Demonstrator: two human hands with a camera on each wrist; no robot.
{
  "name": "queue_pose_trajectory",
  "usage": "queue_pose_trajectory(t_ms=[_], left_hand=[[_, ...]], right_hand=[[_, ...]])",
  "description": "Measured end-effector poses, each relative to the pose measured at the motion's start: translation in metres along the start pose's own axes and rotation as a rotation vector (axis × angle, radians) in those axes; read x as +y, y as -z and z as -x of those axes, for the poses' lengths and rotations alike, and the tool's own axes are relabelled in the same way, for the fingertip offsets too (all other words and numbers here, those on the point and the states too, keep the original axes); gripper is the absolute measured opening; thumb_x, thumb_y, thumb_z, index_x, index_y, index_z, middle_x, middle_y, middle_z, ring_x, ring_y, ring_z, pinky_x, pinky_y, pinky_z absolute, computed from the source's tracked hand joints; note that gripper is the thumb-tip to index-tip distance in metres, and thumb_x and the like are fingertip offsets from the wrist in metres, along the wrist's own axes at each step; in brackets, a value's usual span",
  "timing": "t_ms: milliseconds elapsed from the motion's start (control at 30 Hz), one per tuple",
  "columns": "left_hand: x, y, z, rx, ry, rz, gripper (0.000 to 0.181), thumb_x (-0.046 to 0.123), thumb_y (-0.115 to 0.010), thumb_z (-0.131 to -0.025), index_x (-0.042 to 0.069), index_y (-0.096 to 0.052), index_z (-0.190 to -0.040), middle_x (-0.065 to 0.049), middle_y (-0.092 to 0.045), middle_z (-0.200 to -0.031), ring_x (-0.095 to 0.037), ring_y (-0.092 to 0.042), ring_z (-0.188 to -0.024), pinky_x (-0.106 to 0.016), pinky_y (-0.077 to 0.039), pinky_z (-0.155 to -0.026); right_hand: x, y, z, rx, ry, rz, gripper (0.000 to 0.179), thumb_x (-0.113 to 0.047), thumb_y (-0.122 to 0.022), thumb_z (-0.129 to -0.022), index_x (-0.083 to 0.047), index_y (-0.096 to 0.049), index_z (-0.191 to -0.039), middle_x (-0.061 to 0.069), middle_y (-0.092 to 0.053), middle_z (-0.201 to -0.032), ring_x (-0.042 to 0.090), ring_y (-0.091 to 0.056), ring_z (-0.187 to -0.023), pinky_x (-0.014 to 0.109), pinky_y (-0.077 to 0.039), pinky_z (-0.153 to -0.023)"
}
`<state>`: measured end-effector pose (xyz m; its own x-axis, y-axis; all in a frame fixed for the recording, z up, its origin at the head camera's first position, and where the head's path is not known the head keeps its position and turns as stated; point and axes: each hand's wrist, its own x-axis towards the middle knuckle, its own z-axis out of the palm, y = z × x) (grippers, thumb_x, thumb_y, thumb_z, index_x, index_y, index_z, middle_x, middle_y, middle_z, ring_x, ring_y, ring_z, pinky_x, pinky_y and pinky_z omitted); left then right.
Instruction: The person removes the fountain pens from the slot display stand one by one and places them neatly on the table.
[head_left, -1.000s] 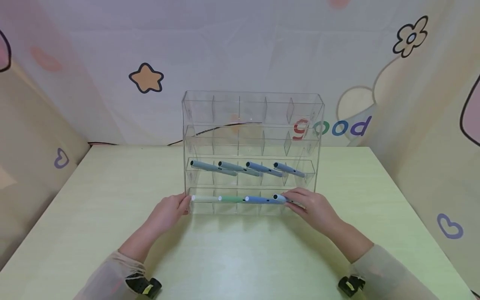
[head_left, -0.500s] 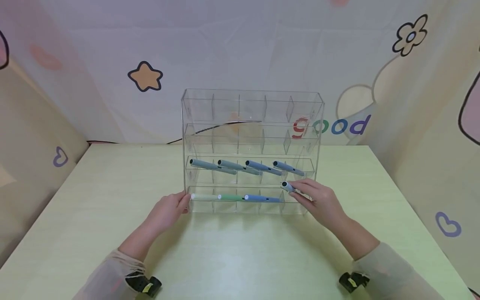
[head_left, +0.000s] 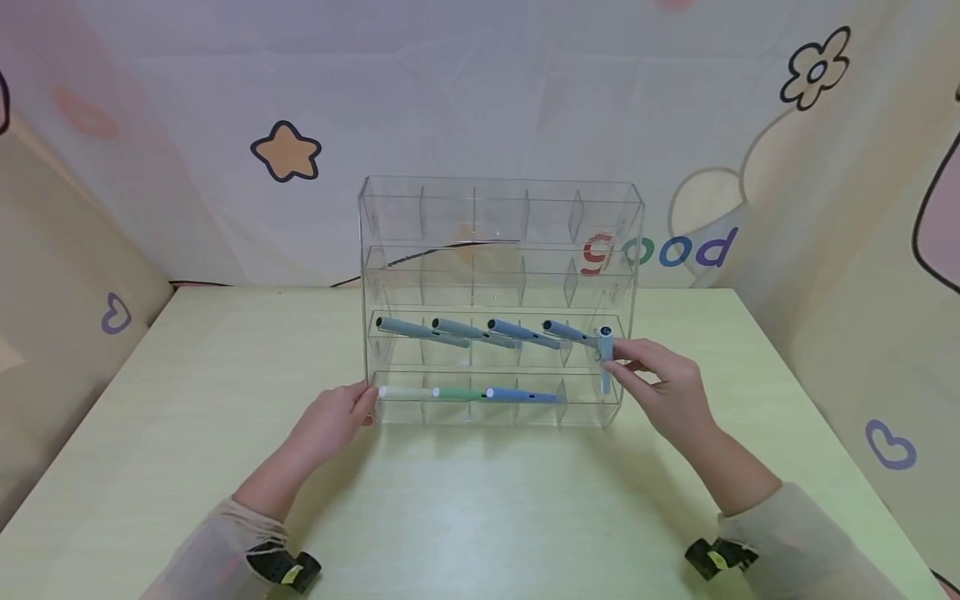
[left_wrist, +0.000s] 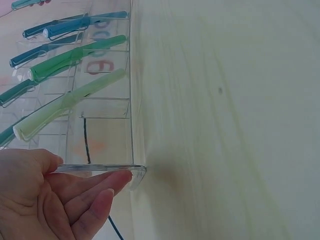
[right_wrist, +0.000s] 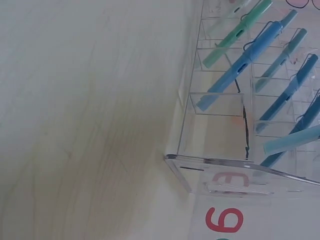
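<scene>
A clear acrylic pen rack (head_left: 362,275) with stepped tiers stands on the table. My left hand (head_left: 330,421) grips its lower left side wall, thumb on one face and fingers on the other in the left wrist view. At the right end of the second tier from the bottom, my right hand (head_left: 667,387) pinches a light blue pen (head_left: 606,350), held nearly upright with its capped end up. That pen (right_wrist: 295,140) slants across the right wrist view, where the hand is out of sight. Beside it several blue pens (head_left: 521,333) lie slanted in that tier.
The bottom tier bears a pale green pen (head_left: 405,392), a green pen (head_left: 459,394) and a blue pen (head_left: 521,396). The two upper tiers show no pens. A printed cloth (head_left: 480,100) hangs behind the pale table (head_left: 472,517).
My right hand has lifted the light blue pen from the bottom tier, moved up and right, and turned it nearly upright at the tier above. The left hand keeps its grip.
</scene>
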<state>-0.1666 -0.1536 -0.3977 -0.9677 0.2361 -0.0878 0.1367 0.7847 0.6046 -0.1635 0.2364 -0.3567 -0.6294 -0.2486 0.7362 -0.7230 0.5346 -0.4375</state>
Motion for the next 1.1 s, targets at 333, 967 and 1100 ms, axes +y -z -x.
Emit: queue_pose_trajectory(t_ms=[333,967,1100], left_hand=[[0.001,0.0,-0.002,0.011,-0.015,-0.015,0.031,0.017,-0.042,-0.099,-0.006,-0.06,-0.109,-0.015,-0.068,-0.087,-0.027,-0.066,-0.08,-0.038,-0.047,-0.063],[0.001,0.0,-0.002,0.046,-0.005,-0.009,0.03,0.017,-0.043,-0.098,-0.005,-0.061,-0.107,-0.012,-0.067,-0.084,-0.024,-0.066,-0.077,-0.035,-0.046,-0.06],[0.001,-0.002,-0.002,0.056,0.001,-0.007,0.028,0.016,-0.044,-0.098,-0.003,-0.062,-0.104,-0.01,-0.067,-0.083,-0.023,-0.065,-0.076,-0.034,-0.045,-0.059]], right_hand=[[0.002,0.013,0.003,0.022,-0.226,0.017,0.03,0.01,-0.071,-0.074,0.003,-0.068,-0.104,0.013,-0.069,-0.093,-0.009,-0.057,-0.084,0.01,-0.045,-0.073],[0.031,0.03,0.011,-0.023,-0.744,-0.176,0.046,-0.028,-0.062,-0.09,0.007,-0.056,-0.119,-0.016,-0.062,-0.088,0.002,-0.061,-0.08,0.015,-0.048,-0.071],[0.039,0.029,0.014,-0.064,-0.8,-0.205,0.047,-0.029,-0.06,-0.091,0.008,-0.055,-0.12,-0.017,-0.062,-0.087,0.0,-0.06,-0.08,0.016,-0.049,-0.072]])
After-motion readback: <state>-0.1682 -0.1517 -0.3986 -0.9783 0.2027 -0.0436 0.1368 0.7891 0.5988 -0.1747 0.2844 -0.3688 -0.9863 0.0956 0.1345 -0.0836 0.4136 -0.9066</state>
